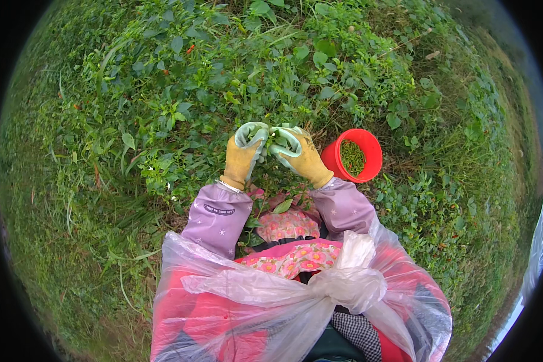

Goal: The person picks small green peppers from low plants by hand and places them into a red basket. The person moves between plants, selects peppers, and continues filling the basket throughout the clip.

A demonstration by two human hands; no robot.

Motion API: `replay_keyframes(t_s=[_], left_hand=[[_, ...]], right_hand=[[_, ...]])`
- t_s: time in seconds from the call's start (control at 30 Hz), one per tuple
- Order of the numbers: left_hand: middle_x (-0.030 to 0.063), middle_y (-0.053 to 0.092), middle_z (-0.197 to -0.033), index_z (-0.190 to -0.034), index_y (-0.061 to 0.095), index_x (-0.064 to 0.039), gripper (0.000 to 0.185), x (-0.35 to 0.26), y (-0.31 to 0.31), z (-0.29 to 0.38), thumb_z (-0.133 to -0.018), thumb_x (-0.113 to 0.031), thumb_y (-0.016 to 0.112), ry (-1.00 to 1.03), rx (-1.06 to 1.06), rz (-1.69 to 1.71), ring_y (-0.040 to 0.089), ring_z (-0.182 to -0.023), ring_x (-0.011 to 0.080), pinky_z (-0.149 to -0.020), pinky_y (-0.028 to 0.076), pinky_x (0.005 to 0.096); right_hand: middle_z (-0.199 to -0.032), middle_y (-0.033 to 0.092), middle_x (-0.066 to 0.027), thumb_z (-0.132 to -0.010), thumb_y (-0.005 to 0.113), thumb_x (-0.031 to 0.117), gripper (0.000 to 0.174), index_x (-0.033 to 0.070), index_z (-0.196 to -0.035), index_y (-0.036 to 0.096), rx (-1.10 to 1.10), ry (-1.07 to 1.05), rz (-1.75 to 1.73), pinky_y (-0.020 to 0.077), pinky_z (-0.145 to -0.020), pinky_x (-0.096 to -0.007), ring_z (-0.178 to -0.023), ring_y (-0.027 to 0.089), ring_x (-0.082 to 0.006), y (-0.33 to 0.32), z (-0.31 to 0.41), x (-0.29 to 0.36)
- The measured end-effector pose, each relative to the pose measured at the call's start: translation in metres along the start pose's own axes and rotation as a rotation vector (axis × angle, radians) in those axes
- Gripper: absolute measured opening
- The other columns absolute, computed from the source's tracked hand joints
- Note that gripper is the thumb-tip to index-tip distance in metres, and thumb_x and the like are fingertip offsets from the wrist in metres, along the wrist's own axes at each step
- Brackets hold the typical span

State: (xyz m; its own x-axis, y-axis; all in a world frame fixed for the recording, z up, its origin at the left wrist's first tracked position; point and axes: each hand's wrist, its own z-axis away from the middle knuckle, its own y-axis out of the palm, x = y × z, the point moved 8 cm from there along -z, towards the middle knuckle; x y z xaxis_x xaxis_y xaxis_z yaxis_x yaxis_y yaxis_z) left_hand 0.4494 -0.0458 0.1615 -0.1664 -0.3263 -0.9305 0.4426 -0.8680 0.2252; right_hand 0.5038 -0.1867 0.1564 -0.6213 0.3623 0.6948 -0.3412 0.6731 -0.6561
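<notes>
My left hand [246, 151], in a yellow and pale green work glove, has its fingers curled around leafy plant sprigs. Close against it, my right hand [298, 151] in a matching glove pinches the same leafy stems [276, 139], where a small white flower or bud shows. The fingertips of both hands are partly hidden by leaves and glove. Just right of my right hand, a red plastic bucket [373, 156] leans slightly among the plants, holding many small green chili peppers [353, 158] and a few reddish ones.
Dense chili plants [199, 86] and weeds surround me, with red peppers [190, 49] showing at the upper left. Long grass [131, 181] grows at the left. A knotted clear plastic sheet [348, 289] covers my clothing. More plastic sheeting [536, 253] lies at the far right.
</notes>
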Motion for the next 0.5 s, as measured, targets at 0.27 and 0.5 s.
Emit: replay_keyframes(t_s=[0.27,0.5], left_hand=[[0.0014,0.061,-0.078,-0.108,0.058,-0.005,0.019,0.023,0.007,0.002,-0.089,-0.01,0.058,-0.161,0.019,0.034,0.054,-0.058,0.0083,-0.048,0.042,0.0199],[-0.0012,0.05,-0.078,-0.105,0.055,-0.009,0.02,0.038,0.023,0.001,-0.093,-0.024,0.055,-0.359,0.339,0.727,0.043,-0.061,0.0082,-0.051,0.038,0.02]], right_hand=[[-0.116,0.057,-0.0128,-0.078,0.066,0.008,0.041,0.006,-0.118,0.055,-0.04,0.084,0.023,0.0435,-0.094,-0.0398,-0.109,0.053,-0.0307,0.001,0.0,-0.005],[-0.105,0.062,-0.0109,-0.082,0.061,0.005,0.027,0.0,-0.109,0.058,0.131,0.532,-0.765,0.0467,-0.084,-0.031,-0.096,0.059,-0.0203,0.026,0.005,-0.03]])
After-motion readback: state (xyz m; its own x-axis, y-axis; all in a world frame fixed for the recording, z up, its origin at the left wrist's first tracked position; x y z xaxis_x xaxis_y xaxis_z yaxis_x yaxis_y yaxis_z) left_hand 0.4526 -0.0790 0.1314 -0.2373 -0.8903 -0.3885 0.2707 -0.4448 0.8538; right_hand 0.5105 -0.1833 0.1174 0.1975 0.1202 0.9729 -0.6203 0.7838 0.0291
